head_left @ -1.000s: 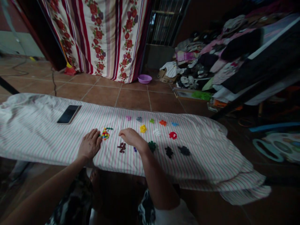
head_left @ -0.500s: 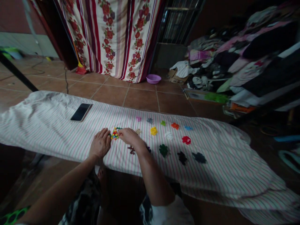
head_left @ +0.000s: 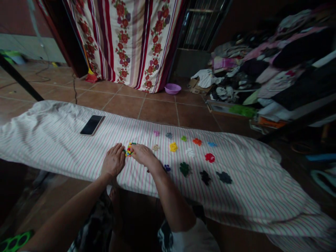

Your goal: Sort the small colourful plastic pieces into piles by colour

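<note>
A small heap of mixed-colour plastic pieces (head_left: 128, 153) lies on the striped cloth between my hands. My left hand (head_left: 113, 159) rests flat at the heap's left edge, fingers stretched out. Over the right side of the heap is my right hand (head_left: 142, 154), its fingers bent down and together; what they hold, if anything, is hidden. Single-colour piles spread to the right, among them a beige pile (head_left: 155, 147), a yellow pile (head_left: 173, 146), a purple pile (head_left: 167, 168) and a dark green pile (head_left: 184, 169). My right forearm partly covers a brown pile (head_left: 148, 171).
The striped cloth (head_left: 65, 147) covers a long, low surface. A phone (head_left: 92, 125) lies on its left part. Farther right are a red pile (head_left: 209, 158), a black pile (head_left: 205, 177) and a dark grey pile (head_left: 224, 177). Beyond, a purple basin (head_left: 172, 89) stands on the tiled floor.
My right hand has moved slightly left, deeper over the heap, and its forearm now hides more of the brown pile while the purple one shows more. My left hand stays put.
</note>
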Demonstrator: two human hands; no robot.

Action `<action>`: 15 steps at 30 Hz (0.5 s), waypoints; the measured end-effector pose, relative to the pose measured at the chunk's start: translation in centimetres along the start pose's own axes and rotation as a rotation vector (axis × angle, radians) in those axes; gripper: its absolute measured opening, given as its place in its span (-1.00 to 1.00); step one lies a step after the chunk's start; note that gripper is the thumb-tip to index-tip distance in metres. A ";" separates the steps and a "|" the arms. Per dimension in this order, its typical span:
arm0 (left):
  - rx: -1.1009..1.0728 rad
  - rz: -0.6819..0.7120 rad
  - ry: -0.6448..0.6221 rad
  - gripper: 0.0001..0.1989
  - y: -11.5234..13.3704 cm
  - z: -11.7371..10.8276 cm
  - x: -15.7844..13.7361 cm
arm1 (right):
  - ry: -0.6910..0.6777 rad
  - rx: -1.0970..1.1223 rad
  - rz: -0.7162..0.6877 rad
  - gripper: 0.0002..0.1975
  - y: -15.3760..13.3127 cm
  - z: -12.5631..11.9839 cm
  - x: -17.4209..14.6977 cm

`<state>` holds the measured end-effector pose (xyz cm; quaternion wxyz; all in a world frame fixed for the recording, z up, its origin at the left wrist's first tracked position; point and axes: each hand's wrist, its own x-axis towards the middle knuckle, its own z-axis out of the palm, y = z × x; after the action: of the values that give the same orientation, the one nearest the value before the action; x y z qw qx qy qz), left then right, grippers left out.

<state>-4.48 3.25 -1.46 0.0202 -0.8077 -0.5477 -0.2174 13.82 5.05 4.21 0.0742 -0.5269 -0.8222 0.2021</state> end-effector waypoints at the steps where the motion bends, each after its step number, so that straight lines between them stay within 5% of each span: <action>1: -0.002 0.008 0.004 -0.54 0.0 0.0 0.0 | 0.003 -0.004 -0.003 -0.79 0.0 0.0 -0.1; 15: 0.024 0.094 0.085 -0.55 -0.9 1.0 -0.3 | 0.038 -0.010 -0.023 -0.73 -0.5 -0.5 -1.1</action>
<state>-5.08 3.63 -2.62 0.0633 -0.8222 -0.5103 -0.2440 14.06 3.98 4.96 0.0897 -0.5215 -0.8276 0.1872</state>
